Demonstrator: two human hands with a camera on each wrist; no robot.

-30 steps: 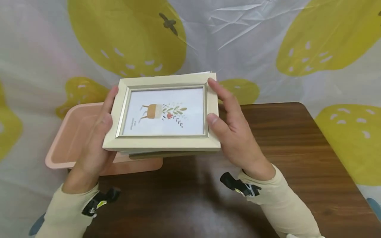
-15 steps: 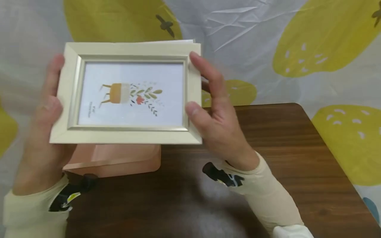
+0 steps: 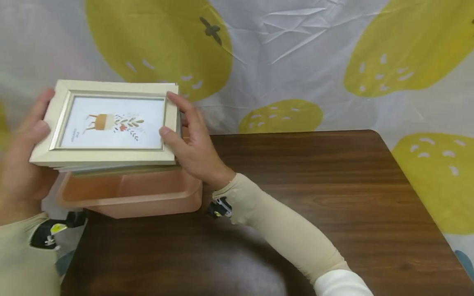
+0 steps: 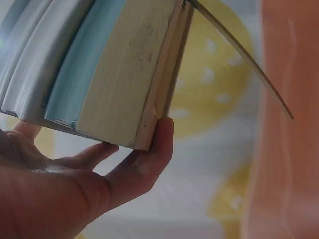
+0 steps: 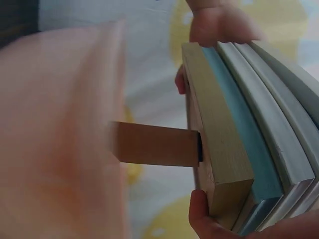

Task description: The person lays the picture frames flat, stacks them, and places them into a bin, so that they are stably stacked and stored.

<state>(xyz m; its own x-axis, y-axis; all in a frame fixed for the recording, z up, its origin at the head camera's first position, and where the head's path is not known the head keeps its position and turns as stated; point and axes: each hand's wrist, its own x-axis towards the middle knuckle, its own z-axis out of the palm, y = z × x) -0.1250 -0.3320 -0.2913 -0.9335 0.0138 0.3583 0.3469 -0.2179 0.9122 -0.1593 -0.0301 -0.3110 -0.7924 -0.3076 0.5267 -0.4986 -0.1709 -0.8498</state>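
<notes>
Both hands hold a stack of picture frames by its two ends, above the left side of the table. On top lies a cream picture frame [image 3: 115, 156] with a silver inner edge and a plant drawing. The left wrist view shows a teal frame [image 4: 88, 64] and, lowest, a pale wooden frame [image 4: 124, 69] whose back stand [image 4: 249, 57] swings out below. My left hand [image 3: 22, 156] grips the left end, fingers curled under in the left wrist view. At the right end, my right hand [image 3: 198, 150] grips with its thumb on the cream border.
A pink plastic bin [image 3: 148, 203] stands on the table's left part, partly hidden under the stack. The brown wooden table [image 3: 314, 185] extends right. Behind it hangs a white cloth [image 3: 277, 61] with yellow fruit shapes.
The held stack has moved left from over the table's middle to above the pink bin. It rose towards the head camera midway, then came down. Both hands keep their grip.
</notes>
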